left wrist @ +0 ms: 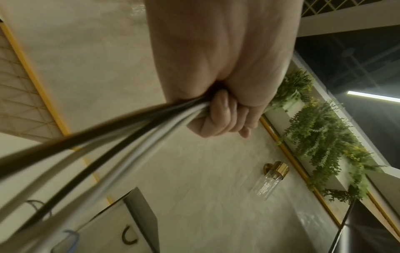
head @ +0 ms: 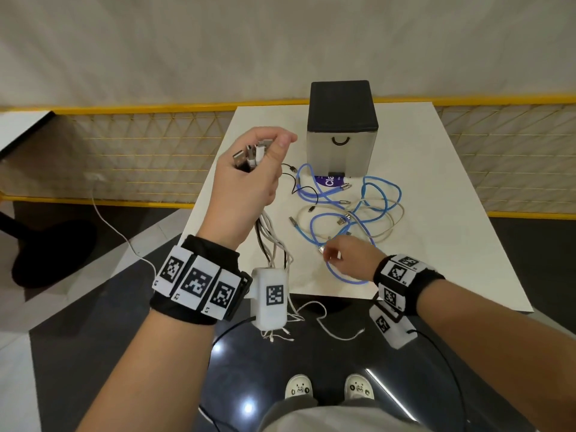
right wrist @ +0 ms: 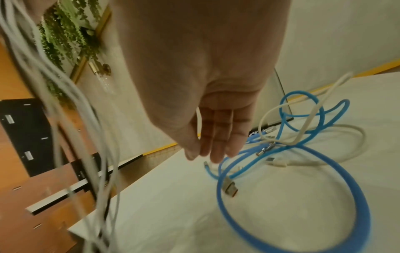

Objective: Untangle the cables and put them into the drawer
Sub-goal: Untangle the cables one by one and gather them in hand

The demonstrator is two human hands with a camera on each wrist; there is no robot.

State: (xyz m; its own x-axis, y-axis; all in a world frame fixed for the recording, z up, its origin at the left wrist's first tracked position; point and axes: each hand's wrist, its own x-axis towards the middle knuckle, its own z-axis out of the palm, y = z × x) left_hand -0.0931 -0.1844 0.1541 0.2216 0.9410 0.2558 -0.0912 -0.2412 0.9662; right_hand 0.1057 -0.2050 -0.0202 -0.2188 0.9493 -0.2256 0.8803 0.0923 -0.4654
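White and black cables (head: 249,157) bunched in my left hand (head: 249,176); right hand (head: 349,257), fingers loose and empty, reaches for blue cable (head: 346,275). Sorting step; drawer (head: 341,148) unopened.

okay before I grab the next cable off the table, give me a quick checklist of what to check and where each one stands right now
1. Left hand grips the gathered bundle firmly: ok.
2. Right hand free, fingers straight: ok.
3. Blue cables and beige cable on the table separated: not ok, they cross.
4. Blue plug within reach of the right hand: ok.
5. Drawer open to receive cables: not ok, shut.
6. Bundle ends clear of the floor: cannot tell.
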